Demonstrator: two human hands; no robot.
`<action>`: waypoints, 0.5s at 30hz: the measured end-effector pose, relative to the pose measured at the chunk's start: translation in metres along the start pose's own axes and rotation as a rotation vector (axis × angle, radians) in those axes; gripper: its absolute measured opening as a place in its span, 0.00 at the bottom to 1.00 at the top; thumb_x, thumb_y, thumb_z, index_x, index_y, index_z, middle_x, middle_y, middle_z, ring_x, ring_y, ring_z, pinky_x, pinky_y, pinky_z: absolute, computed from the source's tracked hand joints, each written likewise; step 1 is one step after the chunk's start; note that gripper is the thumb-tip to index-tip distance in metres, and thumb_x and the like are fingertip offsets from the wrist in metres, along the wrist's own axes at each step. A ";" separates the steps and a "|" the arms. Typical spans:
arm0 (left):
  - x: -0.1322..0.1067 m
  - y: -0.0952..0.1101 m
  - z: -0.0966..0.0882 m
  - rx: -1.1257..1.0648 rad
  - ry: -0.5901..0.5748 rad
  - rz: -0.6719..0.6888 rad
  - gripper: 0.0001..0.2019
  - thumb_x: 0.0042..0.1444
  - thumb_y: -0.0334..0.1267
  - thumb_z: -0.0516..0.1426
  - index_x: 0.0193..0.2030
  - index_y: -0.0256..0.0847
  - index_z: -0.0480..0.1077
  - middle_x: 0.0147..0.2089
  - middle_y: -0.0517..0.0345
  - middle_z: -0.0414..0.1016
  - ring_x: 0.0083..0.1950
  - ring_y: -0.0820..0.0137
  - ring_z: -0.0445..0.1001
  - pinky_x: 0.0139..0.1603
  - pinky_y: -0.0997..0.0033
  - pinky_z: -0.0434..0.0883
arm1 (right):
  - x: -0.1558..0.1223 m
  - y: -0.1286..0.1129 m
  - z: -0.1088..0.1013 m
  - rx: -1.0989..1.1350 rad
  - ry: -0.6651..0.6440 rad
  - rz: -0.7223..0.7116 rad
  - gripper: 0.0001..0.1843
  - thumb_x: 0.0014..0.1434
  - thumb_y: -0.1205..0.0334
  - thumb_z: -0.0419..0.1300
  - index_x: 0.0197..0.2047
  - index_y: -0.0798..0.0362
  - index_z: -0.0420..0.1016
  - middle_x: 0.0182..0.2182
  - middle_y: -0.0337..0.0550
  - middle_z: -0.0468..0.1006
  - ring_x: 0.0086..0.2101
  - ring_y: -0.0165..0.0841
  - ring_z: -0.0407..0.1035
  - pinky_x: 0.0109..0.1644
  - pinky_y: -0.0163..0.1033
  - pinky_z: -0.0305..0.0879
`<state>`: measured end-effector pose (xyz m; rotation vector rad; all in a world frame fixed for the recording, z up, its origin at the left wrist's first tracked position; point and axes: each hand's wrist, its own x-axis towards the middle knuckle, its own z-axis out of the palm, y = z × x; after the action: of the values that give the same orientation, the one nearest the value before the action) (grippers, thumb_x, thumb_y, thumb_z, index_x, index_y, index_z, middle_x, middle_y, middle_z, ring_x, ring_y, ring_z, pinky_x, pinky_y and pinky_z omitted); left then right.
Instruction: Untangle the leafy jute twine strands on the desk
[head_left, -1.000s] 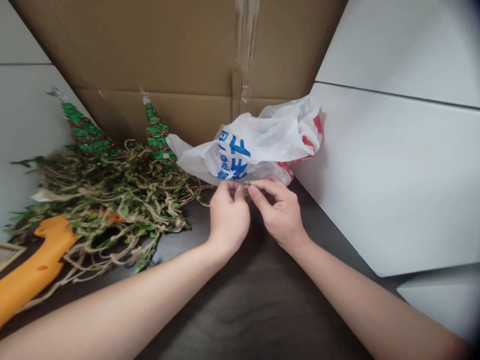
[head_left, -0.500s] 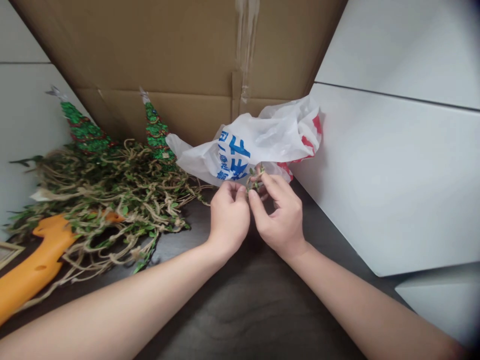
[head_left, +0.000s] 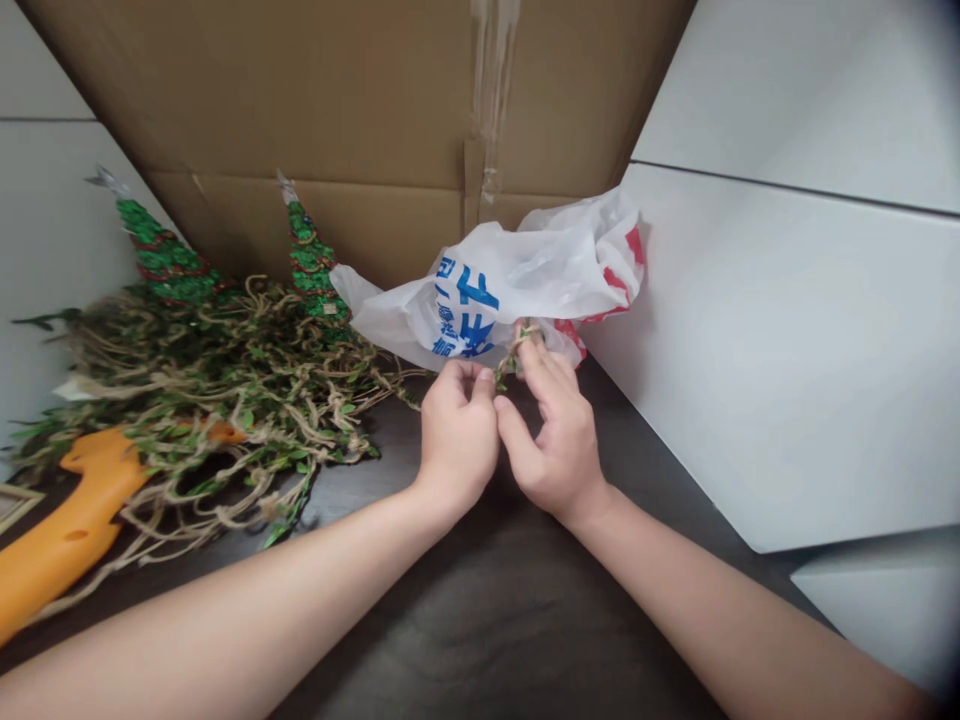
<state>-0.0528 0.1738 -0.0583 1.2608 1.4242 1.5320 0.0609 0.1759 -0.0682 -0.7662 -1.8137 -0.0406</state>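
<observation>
A short stretch of leafy twine garland [head_left: 508,366] runs between my two hands. My left hand [head_left: 459,430] pinches its lower end between thumb and curled fingers. My right hand [head_left: 553,430] has its fingers stretched forward, with the twine looped over the fingertips; its thumb points toward the left hand. Just behind the hands lies a crumpled white plastic bag [head_left: 517,270] with blue and red print. To the left, a large tangled pile of the same leafy twine [head_left: 262,390] rests on the dark wooden surface [head_left: 487,620].
Two small green glitter Christmas trees [head_left: 166,250] with silver stars stand behind the pile. An orange plastic tool handle [head_left: 90,500] lies partly under the twine at left. A brown cardboard panel [head_left: 337,90] rises at the back, and white panels [head_left: 765,340] stand on the right.
The fingers of my right hand have straightened and moved slightly forward, drawing the twine out into a longer stretch. My left hand stays nearly in place, still pinching.
</observation>
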 end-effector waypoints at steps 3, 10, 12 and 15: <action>-0.001 -0.001 0.000 0.010 0.005 0.018 0.05 0.64 0.34 0.57 0.35 0.41 0.70 0.34 0.59 0.74 0.37 0.67 0.71 0.40 0.67 0.66 | 0.002 0.000 0.000 -0.063 -0.035 -0.007 0.32 0.66 0.71 0.53 0.72 0.62 0.65 0.68 0.63 0.71 0.71 0.51 0.60 0.74 0.66 0.58; -0.002 -0.003 0.001 0.039 0.047 0.022 0.05 0.65 0.34 0.56 0.36 0.42 0.69 0.35 0.59 0.74 0.37 0.67 0.71 0.41 0.67 0.66 | 0.005 0.002 0.002 -0.082 -0.105 0.226 0.21 0.71 0.66 0.50 0.61 0.57 0.77 0.43 0.53 0.80 0.43 0.43 0.76 0.50 0.52 0.74; -0.002 -0.002 0.001 0.052 0.044 0.012 0.05 0.65 0.33 0.56 0.36 0.42 0.69 0.34 0.59 0.74 0.37 0.67 0.71 0.40 0.67 0.66 | 0.005 0.001 0.001 -0.046 -0.100 0.261 0.14 0.70 0.66 0.52 0.46 0.55 0.81 0.36 0.48 0.77 0.37 0.40 0.74 0.43 0.47 0.72; -0.002 -0.001 0.001 0.096 0.033 0.012 0.06 0.65 0.33 0.56 0.35 0.42 0.69 0.34 0.59 0.74 0.37 0.66 0.71 0.40 0.66 0.65 | 0.005 0.002 0.000 -0.034 -0.052 0.334 0.11 0.66 0.67 0.55 0.32 0.51 0.73 0.30 0.43 0.74 0.33 0.38 0.71 0.38 0.44 0.67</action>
<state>-0.0518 0.1724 -0.0602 1.3080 1.5302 1.5148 0.0611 0.1796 -0.0644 -1.0942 -1.7159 0.1687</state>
